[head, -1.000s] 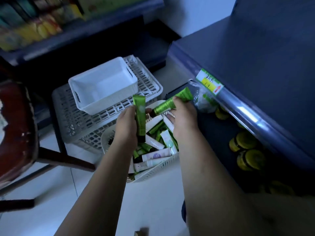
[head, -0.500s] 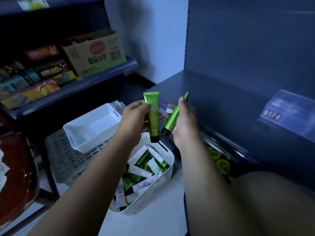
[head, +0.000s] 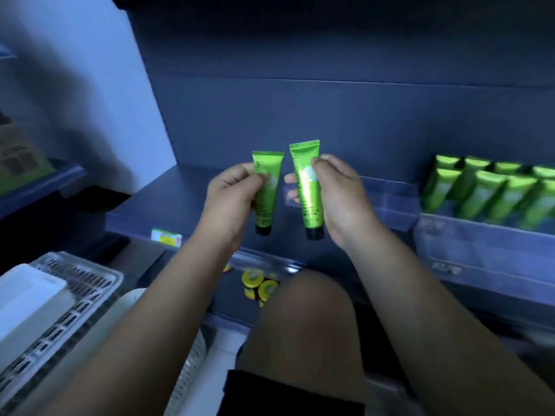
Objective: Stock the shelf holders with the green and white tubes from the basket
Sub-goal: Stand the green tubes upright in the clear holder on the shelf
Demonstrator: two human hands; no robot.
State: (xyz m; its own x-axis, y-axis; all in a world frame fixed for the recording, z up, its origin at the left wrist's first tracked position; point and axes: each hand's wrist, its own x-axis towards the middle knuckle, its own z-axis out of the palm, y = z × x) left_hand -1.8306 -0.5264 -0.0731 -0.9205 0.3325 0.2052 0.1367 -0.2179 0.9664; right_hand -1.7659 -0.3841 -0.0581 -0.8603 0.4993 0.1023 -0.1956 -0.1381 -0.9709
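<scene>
My left hand [head: 232,195] pinches a green tube [head: 266,192], held upright with its black cap down. My right hand [head: 339,193] holds a second green tube [head: 307,187] the same way, a little higher and just to the right of the first. Both tubes hang in front of the dark blue shelf [head: 180,193]. A clear shelf holder [head: 390,205] stands just right of my right hand. Further right, several green tubes [head: 492,193] stand in rows in another holder. Only the white basket's rim [head: 192,364] shows at the bottom, its contents hidden by my arms.
A grey slotted crate [head: 78,298] with a white tub [head: 27,298] in it sits at the lower left. Yellow-lidded jars [head: 258,285] lie on the lower shelf under my hands. My knee [head: 303,322] fills the bottom centre. A price label [head: 165,236] marks the shelf edge.
Both hands rose from the basket to shelf height, each carrying its tube. The tubes turned upright, caps down. The view swung up and right, bringing the stocked holders into sight.
</scene>
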